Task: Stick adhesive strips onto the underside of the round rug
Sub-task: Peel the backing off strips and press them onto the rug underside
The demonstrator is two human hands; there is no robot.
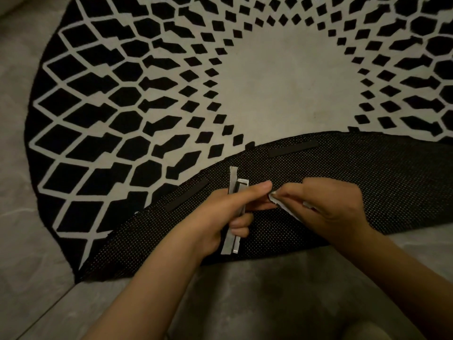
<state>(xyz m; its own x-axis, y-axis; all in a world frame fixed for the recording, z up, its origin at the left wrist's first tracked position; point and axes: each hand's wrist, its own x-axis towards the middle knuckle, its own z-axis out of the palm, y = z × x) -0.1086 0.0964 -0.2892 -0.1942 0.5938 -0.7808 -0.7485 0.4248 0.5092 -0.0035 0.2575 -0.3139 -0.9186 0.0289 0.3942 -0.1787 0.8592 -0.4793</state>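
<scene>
Matt, dotted-mesh rug underside point(367, 182)

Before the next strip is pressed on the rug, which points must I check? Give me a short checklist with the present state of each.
1. Rug edge is folded over, dotted underside facing up: ok.
2. Two dark strips, left strip and upper strip, lie flat on the underside: ok.
3. Left hand has a firm grip on the spare strips: ok.
4. Right hand pinches the white backing paper: ok.
5. Backing fully peeled off: cannot tell.
6. Free space on the underside between the stuck strips: ok.
</scene>
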